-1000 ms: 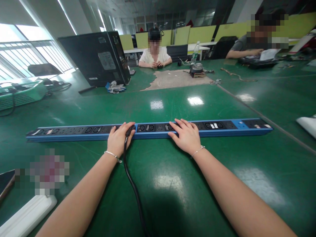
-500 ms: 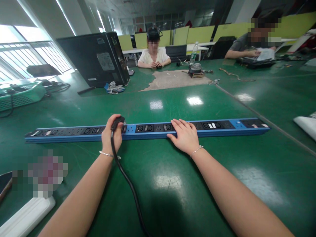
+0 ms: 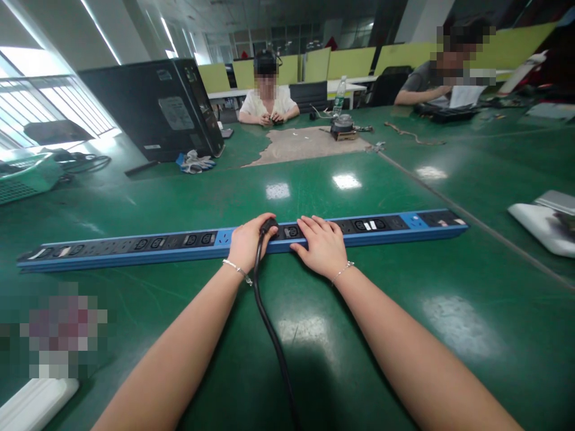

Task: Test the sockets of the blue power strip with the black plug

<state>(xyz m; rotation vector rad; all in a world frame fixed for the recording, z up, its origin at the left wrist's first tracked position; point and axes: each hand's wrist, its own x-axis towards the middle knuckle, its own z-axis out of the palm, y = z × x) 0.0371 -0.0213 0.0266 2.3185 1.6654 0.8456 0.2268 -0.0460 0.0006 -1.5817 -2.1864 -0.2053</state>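
1. Left hand (image 3: 245,244): wrapped round a black plug (image 3: 270,224), held at the top face of the blue power strip (image 3: 153,244), just right of its left blue socket block (image 3: 223,237). Couldn't tell if the plug was seated; fingers hid the contact.
2. Right hand (image 3: 322,245): palm down, fingers stretched slightly apart over the strip's top face, thumb at its near edge.
3. Black cable (image 3: 272,326): ran from the plug, out over the strip's near side and off the bottom of view.
4. Bracelets (image 3: 238,271): one per wrist, both on the strip's near side.
5. Power strip position: lay flat on the green worktop (image 3: 215,200), sockets up, left end nearer the person than the right. Second blue block (image 3: 415,221) sat near its right end.
6. Near side of strip, left end: white object (image 3: 40,404), partly cut off.
7. Right of strip's right end: white item (image 3: 534,224), detail blurred.
8. Far side of strip: gloves (image 3: 196,162) beside a black computer case (image 3: 144,114); green basket (image 3: 31,182) beyond the left end; brown patch (image 3: 300,148), round device (image 3: 342,124) and bottle (image 3: 340,96) past the middle.
9. Two co-workers, also far side of strip: one opposite (image 3: 269,105), another (image 3: 420,90) off to the right with a white sheet (image 3: 467,96).
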